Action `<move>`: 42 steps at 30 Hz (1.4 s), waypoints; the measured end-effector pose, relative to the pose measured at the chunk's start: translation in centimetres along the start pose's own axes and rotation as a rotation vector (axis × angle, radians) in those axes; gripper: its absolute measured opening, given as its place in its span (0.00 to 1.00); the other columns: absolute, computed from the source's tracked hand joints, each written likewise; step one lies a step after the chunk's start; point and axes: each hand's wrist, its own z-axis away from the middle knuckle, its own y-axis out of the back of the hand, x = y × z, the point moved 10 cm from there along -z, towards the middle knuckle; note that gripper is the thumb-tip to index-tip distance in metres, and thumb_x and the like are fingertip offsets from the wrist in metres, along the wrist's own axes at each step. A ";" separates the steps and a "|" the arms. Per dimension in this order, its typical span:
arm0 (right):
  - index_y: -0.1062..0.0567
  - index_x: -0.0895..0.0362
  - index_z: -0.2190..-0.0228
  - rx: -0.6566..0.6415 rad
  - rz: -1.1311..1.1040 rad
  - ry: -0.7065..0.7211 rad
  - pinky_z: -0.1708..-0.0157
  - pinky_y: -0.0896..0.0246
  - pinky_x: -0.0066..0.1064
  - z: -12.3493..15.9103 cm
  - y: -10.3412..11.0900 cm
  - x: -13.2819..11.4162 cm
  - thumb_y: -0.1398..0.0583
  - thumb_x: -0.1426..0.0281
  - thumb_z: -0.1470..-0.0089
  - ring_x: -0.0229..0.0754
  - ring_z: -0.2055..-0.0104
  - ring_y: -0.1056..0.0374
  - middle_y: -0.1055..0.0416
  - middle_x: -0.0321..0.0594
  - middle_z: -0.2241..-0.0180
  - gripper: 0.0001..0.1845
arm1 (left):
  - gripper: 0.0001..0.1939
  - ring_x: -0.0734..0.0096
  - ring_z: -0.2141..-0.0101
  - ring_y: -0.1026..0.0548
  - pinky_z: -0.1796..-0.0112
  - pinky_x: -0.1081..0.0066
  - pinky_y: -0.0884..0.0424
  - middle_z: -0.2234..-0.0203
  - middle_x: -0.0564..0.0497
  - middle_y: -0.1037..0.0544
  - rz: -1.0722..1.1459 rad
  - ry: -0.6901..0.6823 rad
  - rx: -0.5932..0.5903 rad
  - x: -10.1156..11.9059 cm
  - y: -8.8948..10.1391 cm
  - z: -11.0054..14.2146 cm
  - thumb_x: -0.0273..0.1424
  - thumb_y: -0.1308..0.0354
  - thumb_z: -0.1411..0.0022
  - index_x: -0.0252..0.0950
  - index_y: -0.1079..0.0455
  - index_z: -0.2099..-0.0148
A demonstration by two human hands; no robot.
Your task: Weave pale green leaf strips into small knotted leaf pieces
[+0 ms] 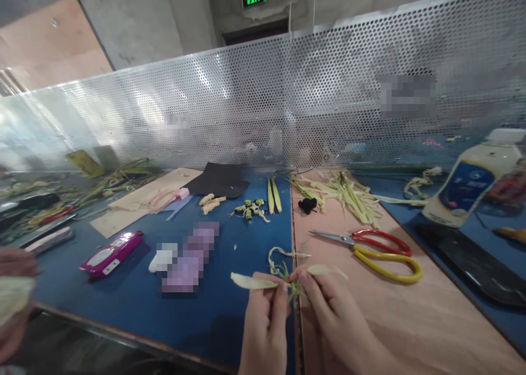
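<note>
Between my two hands, over the seam of the blue table and the pinkish board, is a small bundle of green and pale plant strips (295, 288). My left hand (269, 309) pinches a pale leaf strip (250, 282) that sticks out to the left. With thumb and fingers closed, my right hand (324, 304) grips the bundle's other side, where a second pale leaf strip (329, 270) points right. A thin curled strip (283, 252) rises behind the fingers. Scissors (370, 249) with red and yellow handles lie on the board to the right of my hands.
Green knotted pieces (249, 209), two flat green strips (274, 195) and a strip pile (349, 197) lie farther back. A purple device (112, 254) rests left. A white bottle (472, 178) and dark tray (472, 265) stand right. Another person's hand (16, 309) is at far left. A perforated screen (246, 101) backs the table.
</note>
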 end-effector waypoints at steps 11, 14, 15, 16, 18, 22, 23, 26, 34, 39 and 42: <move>0.26 0.56 0.67 0.021 0.006 0.012 0.60 0.36 0.26 -0.1 0.2 0.3 0.50 0.62 0.42 0.39 0.62 0.30 0.26 0.42 0.67 0.16 | 0.14 0.75 0.82 0.38 0.80 0.77 0.43 0.85 0.56 0.40 -0.038 0.002 0.028 0.4 0.2 0.2 0.42 0.45 0.44 0.36 0.35 0.69; 0.25 0.56 0.67 0.023 0.000 0.021 0.60 0.36 0.26 -0.2 0.3 0.0 0.50 0.61 0.42 0.39 0.61 0.30 0.26 0.42 0.67 0.17 | 0.14 0.78 0.85 0.42 0.82 0.77 0.44 0.87 0.58 0.42 -0.026 0.016 0.035 0.3 0.3 0.2 0.43 0.45 0.45 0.36 0.35 0.68; 0.25 0.56 0.67 0.024 -0.005 0.019 0.61 0.35 0.26 -0.2 0.3 -0.1 0.50 0.61 0.42 0.40 0.61 0.30 0.26 0.42 0.67 0.17 | 0.14 0.78 0.85 0.42 0.82 0.77 0.44 0.88 0.59 0.43 -0.023 0.019 0.040 0.2 0.3 0.2 0.43 0.45 0.45 0.36 0.35 0.67; 0.25 0.56 0.67 0.026 -0.010 0.015 0.61 0.35 0.26 -0.2 0.4 -0.1 0.50 0.60 0.42 0.40 0.62 0.30 0.26 0.42 0.67 0.17 | 0.15 0.78 0.85 0.42 0.82 0.77 0.44 0.88 0.59 0.43 -0.022 0.021 0.046 0.2 0.4 0.2 0.43 0.45 0.45 0.36 0.35 0.67; 0.25 0.56 0.67 0.033 -0.021 0.009 0.62 0.34 0.26 -0.2 0.4 -0.2 0.50 0.59 0.42 0.40 0.62 0.29 0.25 0.41 0.67 0.18 | 0.15 0.77 0.85 0.41 0.83 0.77 0.44 0.89 0.59 0.43 -0.026 0.024 0.059 0.1 0.5 0.2 0.44 0.45 0.45 0.36 0.35 0.66; 0.25 0.55 0.68 0.037 -0.029 0.008 0.62 0.33 0.27 -0.2 0.5 -0.1 0.50 0.58 0.42 0.41 0.61 0.29 0.25 0.42 0.66 0.19 | 0.17 0.76 0.85 0.40 0.84 0.78 0.46 0.88 0.59 0.42 -0.034 0.036 0.085 -0.1 0.8 0.2 0.45 0.45 0.46 0.36 0.35 0.64; 0.25 0.55 0.68 0.039 -0.029 0.007 0.62 0.33 0.27 -0.2 0.5 0.0 0.50 0.58 0.42 0.41 0.61 0.29 0.25 0.42 0.66 0.18 | 0.17 0.77 0.85 0.40 0.84 0.78 0.46 0.88 0.59 0.42 -0.038 0.040 0.085 -0.1 0.8 0.2 0.45 0.45 0.45 0.36 0.35 0.63; 0.25 0.55 0.67 0.043 -0.029 0.007 0.62 0.33 0.28 -0.3 0.5 0.1 0.50 0.59 0.42 0.41 0.61 0.29 0.25 0.42 0.65 0.18 | 0.18 0.78 0.85 0.40 0.85 0.79 0.47 0.87 0.59 0.42 -0.055 0.054 0.065 -0.2 0.7 0.1 0.46 0.46 0.45 0.35 0.36 0.62; 0.25 0.56 0.66 -0.004 -0.108 -0.079 0.60 0.35 0.26 -0.6 0.1 0.4 0.49 0.57 0.43 0.41 0.60 0.30 0.26 0.41 0.66 0.19 | 0.18 0.79 0.85 0.40 0.83 0.79 0.45 0.87 0.60 0.41 0.013 0.087 0.068 -0.5 0.9 0.0 0.45 0.45 0.46 0.35 0.36 0.63; 0.26 0.57 0.66 -0.001 -0.133 -0.164 0.65 0.34 0.27 -0.8 0.4 1.3 0.49 0.56 0.43 0.42 0.64 0.30 0.27 0.38 0.72 0.19 | 0.17 0.77 0.82 0.35 0.79 0.78 0.40 0.85 0.56 0.33 0.113 0.112 0.032 -0.6 0.6 -0.3 0.43 0.41 0.48 0.34 0.34 0.64; 0.26 0.58 0.71 0.045 -0.109 -0.146 0.67 0.34 0.27 -1.1 1.2 1.4 0.48 0.57 0.44 0.42 0.67 0.31 0.31 0.37 0.78 0.19 | 0.16 0.74 0.78 0.31 0.77 0.78 0.39 0.81 0.52 0.28 0.100 0.136 -0.066 -0.8 -0.2 -0.5 0.42 0.42 0.47 0.34 0.32 0.65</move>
